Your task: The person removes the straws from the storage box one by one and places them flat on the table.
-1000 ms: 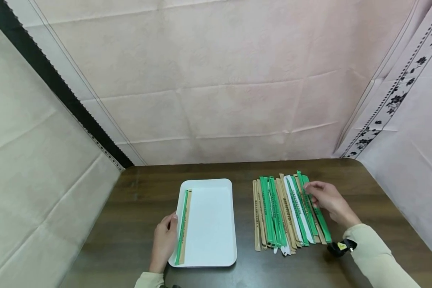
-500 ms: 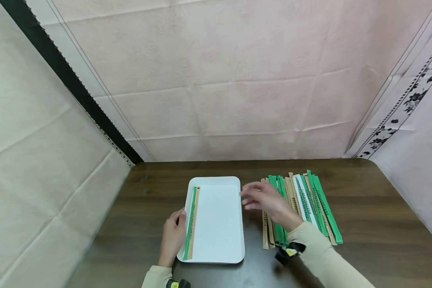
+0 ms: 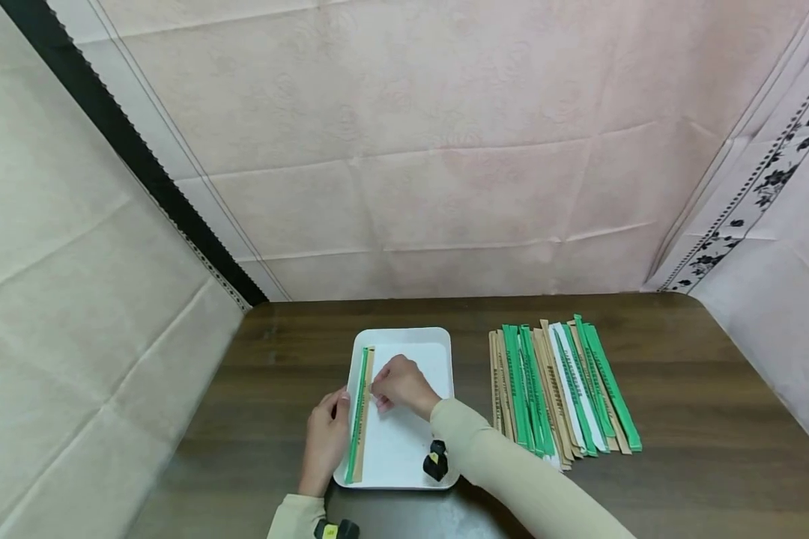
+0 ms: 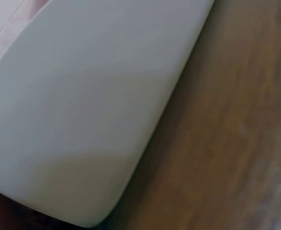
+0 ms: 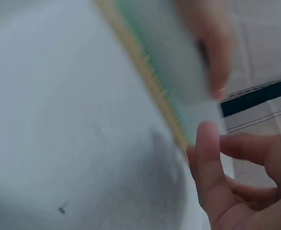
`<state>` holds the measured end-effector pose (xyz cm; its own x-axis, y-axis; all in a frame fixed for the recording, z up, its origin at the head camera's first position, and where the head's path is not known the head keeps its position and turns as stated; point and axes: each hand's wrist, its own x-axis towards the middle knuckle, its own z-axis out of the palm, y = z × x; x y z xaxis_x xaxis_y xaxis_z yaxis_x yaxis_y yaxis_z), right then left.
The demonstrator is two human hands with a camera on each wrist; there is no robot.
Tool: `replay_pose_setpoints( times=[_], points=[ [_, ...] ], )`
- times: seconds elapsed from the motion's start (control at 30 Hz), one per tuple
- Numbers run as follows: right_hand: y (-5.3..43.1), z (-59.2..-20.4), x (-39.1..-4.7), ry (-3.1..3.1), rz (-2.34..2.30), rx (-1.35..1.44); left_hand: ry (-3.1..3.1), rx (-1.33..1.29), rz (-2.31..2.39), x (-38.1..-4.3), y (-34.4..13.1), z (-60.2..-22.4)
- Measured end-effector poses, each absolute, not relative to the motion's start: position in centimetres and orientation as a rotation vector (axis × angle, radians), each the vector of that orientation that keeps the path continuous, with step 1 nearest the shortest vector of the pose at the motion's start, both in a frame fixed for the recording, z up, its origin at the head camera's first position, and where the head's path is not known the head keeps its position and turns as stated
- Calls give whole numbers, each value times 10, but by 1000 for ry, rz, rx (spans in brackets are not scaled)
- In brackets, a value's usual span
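Observation:
A white tray (image 3: pixel 404 343) lies on the table. Along its left side are two long, narrow paper sleeves, one green (image 3: pixel 353 445) and one tan (image 3: pixel 360 449) with dark print. My left hand (image 3: pixel 326 438) grips the tray's left rim, thumb uppermost. Over the tray, my right hand (image 3: pixel 404 385) has its bent fingertips at the tan sleeve's right edge. The right wrist view shows that hand (image 5: pixel 236 187) with thumb and fingers close together where the tan sleeve (image 5: pixel 145 72) reaches them. Whether they pinch it is unclear. The left wrist view shows only the tray's pale outside (image 4: pixel 92 96) and wood.
Right of the tray, a row of many green, tan and white paper sleeves (image 3: pixel 559 389) lies side by side, some overlapping. The brown wooden table (image 3: pixel 297 329) ends at pale cloth walls (image 3: pixel 411 224) behind and on both sides.
My right hand has moved left from the right end of the sleeve row, across the row, to the sleeves on the tray. The left hand stays at the tray's rim.

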<state>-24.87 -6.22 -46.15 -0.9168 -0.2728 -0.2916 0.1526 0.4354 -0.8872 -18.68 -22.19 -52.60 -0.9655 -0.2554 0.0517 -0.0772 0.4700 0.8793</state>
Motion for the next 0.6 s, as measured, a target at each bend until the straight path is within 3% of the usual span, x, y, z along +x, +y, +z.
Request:
replay_pose_setpoints(
  times=[0.6],
  points=[
    [-94,-482,-264,2487,-1293,-50,-2524,265,-1501,-189,-222,-525]
  ],
)
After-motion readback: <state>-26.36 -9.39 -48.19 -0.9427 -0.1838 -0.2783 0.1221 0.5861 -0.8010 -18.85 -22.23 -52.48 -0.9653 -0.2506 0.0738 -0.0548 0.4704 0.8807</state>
